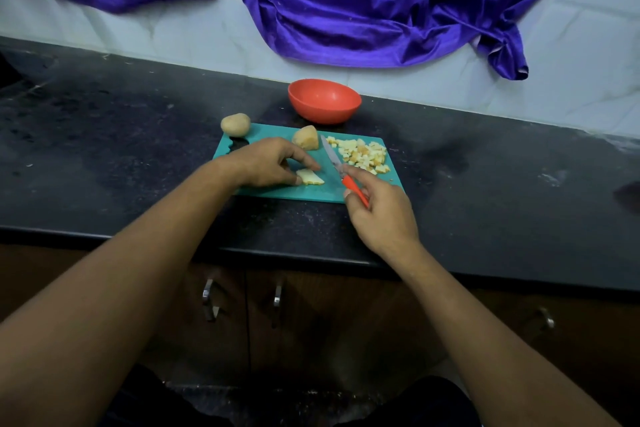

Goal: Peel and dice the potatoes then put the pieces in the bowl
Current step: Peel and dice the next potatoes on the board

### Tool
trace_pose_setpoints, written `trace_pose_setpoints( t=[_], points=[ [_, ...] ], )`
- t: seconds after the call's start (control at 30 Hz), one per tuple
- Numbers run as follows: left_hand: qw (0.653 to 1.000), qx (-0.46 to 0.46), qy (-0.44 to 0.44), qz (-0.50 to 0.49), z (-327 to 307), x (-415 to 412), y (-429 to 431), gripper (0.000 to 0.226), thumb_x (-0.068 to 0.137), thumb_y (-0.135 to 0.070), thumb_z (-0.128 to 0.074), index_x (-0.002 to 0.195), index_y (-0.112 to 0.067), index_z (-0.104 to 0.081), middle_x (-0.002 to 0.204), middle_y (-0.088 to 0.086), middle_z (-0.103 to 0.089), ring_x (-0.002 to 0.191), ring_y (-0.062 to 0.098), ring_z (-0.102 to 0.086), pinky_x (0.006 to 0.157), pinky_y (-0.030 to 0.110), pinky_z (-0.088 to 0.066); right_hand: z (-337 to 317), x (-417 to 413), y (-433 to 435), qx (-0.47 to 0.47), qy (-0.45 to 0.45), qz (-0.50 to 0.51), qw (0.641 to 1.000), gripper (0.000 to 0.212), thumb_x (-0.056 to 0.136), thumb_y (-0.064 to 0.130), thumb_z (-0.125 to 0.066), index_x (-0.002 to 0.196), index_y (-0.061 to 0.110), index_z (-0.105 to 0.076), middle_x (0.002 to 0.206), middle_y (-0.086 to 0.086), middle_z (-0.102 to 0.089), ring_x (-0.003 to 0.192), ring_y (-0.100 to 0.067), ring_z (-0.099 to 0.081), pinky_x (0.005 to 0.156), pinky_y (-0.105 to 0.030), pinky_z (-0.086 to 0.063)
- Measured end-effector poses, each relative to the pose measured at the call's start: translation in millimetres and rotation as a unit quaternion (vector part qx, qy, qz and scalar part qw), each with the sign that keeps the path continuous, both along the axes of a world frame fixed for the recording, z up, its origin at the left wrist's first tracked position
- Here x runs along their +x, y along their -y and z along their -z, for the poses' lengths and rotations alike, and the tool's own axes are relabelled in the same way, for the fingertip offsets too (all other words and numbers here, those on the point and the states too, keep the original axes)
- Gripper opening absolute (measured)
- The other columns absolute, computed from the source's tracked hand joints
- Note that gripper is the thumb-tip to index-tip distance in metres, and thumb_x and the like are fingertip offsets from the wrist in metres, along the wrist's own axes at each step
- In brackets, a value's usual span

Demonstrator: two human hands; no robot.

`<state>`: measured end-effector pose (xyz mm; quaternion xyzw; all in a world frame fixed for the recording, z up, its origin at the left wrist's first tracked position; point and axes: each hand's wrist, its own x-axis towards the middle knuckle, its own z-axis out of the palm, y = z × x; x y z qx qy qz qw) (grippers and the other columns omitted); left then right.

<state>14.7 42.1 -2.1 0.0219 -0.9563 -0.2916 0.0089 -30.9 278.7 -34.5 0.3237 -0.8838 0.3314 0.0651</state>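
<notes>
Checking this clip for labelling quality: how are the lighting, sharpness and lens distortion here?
Head view: dim light, brightest on the purple cloth and tiled wall; wide-angle bending curves the counter edge; diced potato pieces and knife look soft; cabinets below sit in shadow.

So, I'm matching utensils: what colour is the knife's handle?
Orange-red; the head view shows the knife handle in the right hand.
</notes>
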Motion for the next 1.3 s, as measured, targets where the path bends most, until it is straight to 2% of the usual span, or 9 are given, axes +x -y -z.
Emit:
trace_pose_setpoints(
  t=[0.1,0.13,0.2,0.3,0.47,0.67,0.87,1.2,1.3],
  points=[
    [1.0,0.008,-0.022,0.002,5.8,-0.5,1.5,0.031,0.091,-0.018,-0.076,0.116,-0.037,-0.075,0.121,-0.023,-0.068,0.083,-0.017,-0.057,0.076,0.011,-0.041,-0.2,0.3,-0.6,-0.003,0.001,-0.001,1.0,0.046,0.102,0.03,-0.057,0.147,0.04,-0.053,0.077,0.014,-0.062,0.06,0.002,-0.055,0.046,-0.015,-0.035],
    [0.999,0.011,-0.039,-0.003,9.1,0.7,0.6,0.028,0.091,-0.019,-0.077,0.114,-0.034,-0.076,0.121,-0.022,-0.069,0.087,-0.018,-0.058,0.081,0.013,-0.045,-0.2,0.4,-1.0,-0.005,0.003,-0.001,1.0,0.046,0.102,0.03,-0.057,0.147,0.039,-0.054,0.075,0.015,-0.06,0.06,0.004,-0.055,0.046,-0.014,-0.036],
    [0.997,0.008,-0.072,-0.03,16.7,3.0,-2.1,0.023,0.089,-0.026,-0.079,0.11,-0.034,-0.079,0.115,-0.02,-0.072,0.092,-0.006,-0.063,0.089,0.028,-0.053,-0.3,1.1,-1.3,-0.01,0.002,0.001,1.0,0.045,0.102,0.03,-0.058,0.147,0.038,-0.055,0.072,0.016,-0.058,0.06,0.003,-0.054,0.047,-0.014,-0.037],
    [0.99,-0.01,-0.104,-0.097,26.3,7.3,-11.0,0.017,0.084,-0.043,-0.081,0.101,-0.041,-0.078,0.106,-0.017,-0.072,0.088,0.005,-0.063,0.084,0.042,-0.056,-0.9,2.7,-0.8,-0.005,-0.008,0.008,1.0,0.045,0.102,0.031,-0.057,0.146,0.04,-0.054,0.074,0.014,-0.061,0.057,-0.002,-0.054,0.046,-0.015,-0.036],
    [0.966,-0.05,-0.159,-0.199,35.2,13.5,-36.3,0.022,0.084,-0.051,-0.078,0.099,-0.036,-0.076,0.11,-0.017,-0.07,0.104,0.007,-0.061,0.084,0.038,-0.054,-0.1,5.0,0.4,0.033,-0.046,0.023,0.998,0.047,0.102,0.034,-0.053,0.149,0.038,-0.051,0.094,0.01,-0.069,0.061,-0.005,-0.052,0.053,-0.02,-0.037],
    [0.958,-0.047,-0.183,-0.214,38.6,17.3,-39.6,0.027,0.082,-0.055,-0.078,0.1,-0.035,-0.073,0.107,-0.015,-0.069,0.101,0.008,-0.059,0.078,0.032,-0.046,-6.8,11.1,3.3,0.108,-0.063,0.041,0.991,0.047,0.102,0.033,-0.052,0.149,0.037,-0.051,0.108,0.005,-0.071,0.079,-0.009,-0.057,0.065,-0.029,-0.045],
    [0.963,-0.015,-0.163,-0.212,36.0,18.3,-38.9,0.024,0.086,-0.048,-0.077,0.108,-0.036,-0.076,0.076,-0.026,-0.05,0.085,0.005,-0.05,0.07,0.031,-0.039,-19.0,12.8,7.5,0.174,-0.043,0.032,0.983,0.048,0.102,0.034,-0.052,0.15,0.036,-0.049,0.116,0.003,-0.067,0.093,-0.015,-0.061,0.075,-0.036,-0.054],
    [0.96,0.005,-0.171,-0.224,36.2,18.8,-37.8,0.027,0.086,-0.046,-0.078,0.11,-0.034,-0.076,0.098,-0.022,-0.066,0.092,0.001,-0.055,0.079,0.03,-0.045,-20.3,16.8,7.9,0.172,-0.048,0.011,0.984,0.049,0.102,0.035,-0.051,0.151,0.039,-0.046,0.107,0.004,-0.066,0.082,-0.012,-0.059,0.068,-0.032,-0.051],
    [0.959,-0.002,-0.171,-0.225,34.9,19.4,-38.5,0.026,0.087,-0.046,-0.078,0.11,-0.034,-0.076,0.095,-0.02,-0.069,0.091,0.003,-0.056,0.078,0.029,-0.046,-20.1,21.8,11.0,0.181,-0.065,-0.002,0.981,0.049,0.103,0.036,-0.05,0.152,0.04,-0.046,0.111,0.002,-0.067,0.093,-0.016,-0.06,0.076,-0.035,-0.052]
  ],
)
